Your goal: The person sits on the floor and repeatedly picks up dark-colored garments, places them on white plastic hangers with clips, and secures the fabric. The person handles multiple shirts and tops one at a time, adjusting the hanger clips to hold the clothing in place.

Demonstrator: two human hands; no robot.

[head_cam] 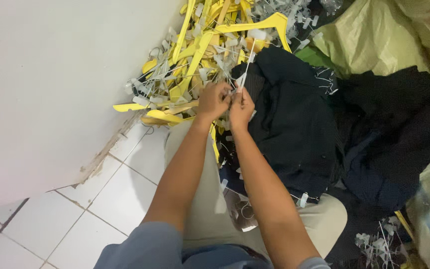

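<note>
Gripping white tag [243, 74], hands [227, 102] walled-in.

Two hands, left [214, 99] and right [241, 107]; one heap of yellow hangers [200, 45]; two pale sacks [369, 37]; uncounted white tags [299, 20].

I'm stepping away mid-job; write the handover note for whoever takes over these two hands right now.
Left hand and right hand: both closed together on a thin white tag fastener, above the dark garment on the lap.
Yellow hangers and loose white tags are piled against the wall.
More dark clothes lie to the right.
Done and left: cannot tell how many garments are finished.
</note>
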